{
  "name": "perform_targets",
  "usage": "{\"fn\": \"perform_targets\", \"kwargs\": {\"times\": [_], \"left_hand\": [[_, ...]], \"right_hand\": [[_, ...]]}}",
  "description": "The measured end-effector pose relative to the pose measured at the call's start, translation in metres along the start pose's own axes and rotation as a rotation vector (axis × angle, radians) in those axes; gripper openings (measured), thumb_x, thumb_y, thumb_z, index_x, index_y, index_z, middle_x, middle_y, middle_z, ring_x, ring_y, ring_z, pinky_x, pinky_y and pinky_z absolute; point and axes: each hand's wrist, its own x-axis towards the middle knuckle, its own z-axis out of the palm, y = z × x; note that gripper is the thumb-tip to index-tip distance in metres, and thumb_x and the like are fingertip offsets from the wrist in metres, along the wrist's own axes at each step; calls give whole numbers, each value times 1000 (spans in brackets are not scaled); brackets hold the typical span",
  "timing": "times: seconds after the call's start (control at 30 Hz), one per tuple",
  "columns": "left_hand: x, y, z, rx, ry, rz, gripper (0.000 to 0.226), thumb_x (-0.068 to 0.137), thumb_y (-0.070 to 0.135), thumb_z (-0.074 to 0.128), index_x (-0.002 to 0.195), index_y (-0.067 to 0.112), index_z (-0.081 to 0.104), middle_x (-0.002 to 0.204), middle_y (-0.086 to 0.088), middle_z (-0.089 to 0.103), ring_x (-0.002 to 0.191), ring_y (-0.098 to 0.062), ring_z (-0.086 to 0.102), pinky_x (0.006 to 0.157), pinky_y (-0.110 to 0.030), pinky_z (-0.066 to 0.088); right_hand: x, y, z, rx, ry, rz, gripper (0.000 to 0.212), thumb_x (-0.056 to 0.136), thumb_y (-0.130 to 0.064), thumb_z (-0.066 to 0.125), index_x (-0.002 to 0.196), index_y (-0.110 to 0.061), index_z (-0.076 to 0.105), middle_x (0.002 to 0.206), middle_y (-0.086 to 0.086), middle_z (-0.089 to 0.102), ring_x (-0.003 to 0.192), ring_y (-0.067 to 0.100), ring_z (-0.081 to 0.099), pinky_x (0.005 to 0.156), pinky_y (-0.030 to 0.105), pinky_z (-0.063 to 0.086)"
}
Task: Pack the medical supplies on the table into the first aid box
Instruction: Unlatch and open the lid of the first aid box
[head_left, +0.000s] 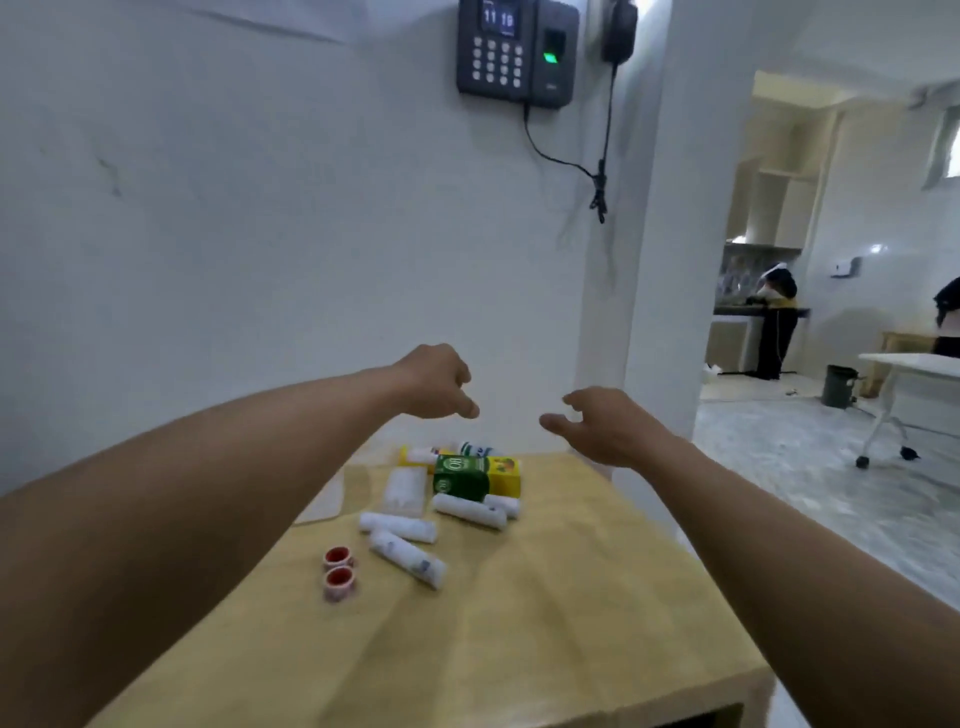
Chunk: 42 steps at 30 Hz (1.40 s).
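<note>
Judged light and soft: wrapped gauze rolls (397, 526), about six counted loose mid-table (571, 597), best pinched across the middle, film wrap likely slippery; green-and-yellow carton (475, 475) stiff, one counted, taken by its long sides. Also noted: two red-cored tape rolls (338, 569) near the left edge, small and liable to roll, plus a white tube (475, 448) and another item behind, count there uncertain. Left hand (434, 382) and right hand (597, 423) raised above the supplies, fingers loosely curled and apart, gripping nothing; first aid box not in sight.

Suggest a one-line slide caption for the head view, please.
Both empty hands, left hand and right hand, reach over bandage rolls on the table.
</note>
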Motion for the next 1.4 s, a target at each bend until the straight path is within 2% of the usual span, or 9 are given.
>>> {"fn": "perform_targets", "kwargs": {"times": [0.37,0.63,0.83,0.97,1.1,1.17,1.23,1.33,1.4], "left_hand": [[-105,-119,-64,-39,143,-287,67,78,36,77,136,9,55,138,-7,58,124,-23,55,100,-30,43],[-145,-185,-57,-39,165,-396,66,79,32,77,138,14,54,141,-5,54,125,-22,53,100,-30,43],[-148,-210,-26,99,193,-370,63,82,37,72,140,25,50,144,-3,49,131,-24,45,105,-37,40],[-149,-217,-9,190,188,-346,59,85,38,66,140,28,49,142,-2,50,128,-24,47,101,-40,44],[-152,-220,8,399,264,-293,55,90,43,58,142,27,46,144,-1,49,128,-25,46,101,-40,42],[-152,-220,18,444,356,-259,48,92,43,56,136,26,52,139,0,52,124,-23,48,97,-38,41],[-151,-216,31,387,476,-285,38,91,46,58,121,24,60,124,2,60,110,-20,55,88,-34,46],[-146,-204,52,105,598,-500,43,82,62,61,99,23,59,92,7,64,82,-16,61,70,-33,54],[-140,-193,59,-89,650,-679,46,78,65,64,87,20,58,76,5,61,68,-16,60,60,-32,53]], "right_hand": [[23,-159,20,69,-37,-287,73,90,-64,49,142,-12,50,143,6,54,132,23,48,105,35,39],[29,-242,62,107,-86,-423,73,91,-61,52,146,-14,44,148,6,49,136,23,44,109,38,37],[34,-261,98,74,-132,-454,64,95,-52,52,147,-17,42,148,6,48,134,25,46,107,38,38],[39,-261,117,51,-153,-460,59,98,-44,51,150,-19,39,149,6,47,135,25,45,108,39,39],[42,-257,128,17,-100,-494,51,102,-36,46,149,-20,41,145,8,49,131,27,46,104,39,43],[44,-254,132,13,-63,-519,46,103,-32,45,147,-21,44,141,8,51,128,27,48,101,38,46],[44,-251,136,38,-31,-526,44,103,-28,46,146,-22,47,138,8,53,125,27,49,99,37,47],[45,-249,139,63,-7,-530,43,103,-26,47,146,-24,48,138,8,53,124,28,49,99,39,46],[46,-249,139,60,-17,-529,44,102,-25,47,146,-24,47,139,8,51,125,27,47,100,39,45]]}}
